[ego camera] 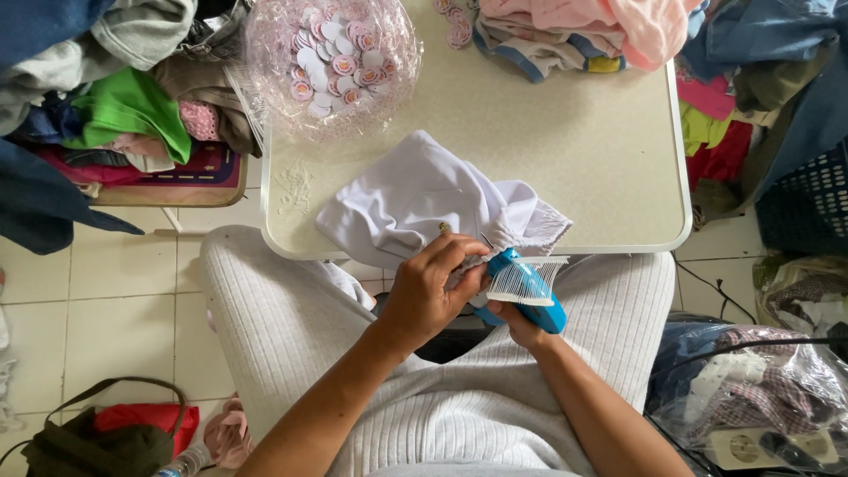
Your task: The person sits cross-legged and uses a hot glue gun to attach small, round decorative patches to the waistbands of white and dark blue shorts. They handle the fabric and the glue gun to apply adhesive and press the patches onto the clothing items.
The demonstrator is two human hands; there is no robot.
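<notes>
Sitting right up against the near edge of the worktop [601, 150], the person has it pulled in over their lap, so everything stays within easy reach without leaning. Heaps of clothes crowd the far right corner [565, 31] and spill off a lower stool to the left [132, 124], which leaves the middle of the beige top bare as working room. The white garment [415, 199] lies bunched near the left part of the near edge, most of its bulk resting on the surface, so only the gathered bit hanging over the edge has to be held up. Behind it, at the far left corner, a clear bag of round pink-and-white tags [331, 57] sits open and close by. Down at the near edge, the left hand [428, 296] is pinched shut on the gathered hem of the garment, looks like to keep that spot taut and steady. The right hand [521, 327] is wrapped closed around the handle of a blue tagging gun [521, 296], its nose pressed right into the fabric the other hand is holding, with a comb-like strip of white plastic fasteners [526, 278] standing up off the top. Can't make out the needle tip itself, the fingers hide it.
</notes>
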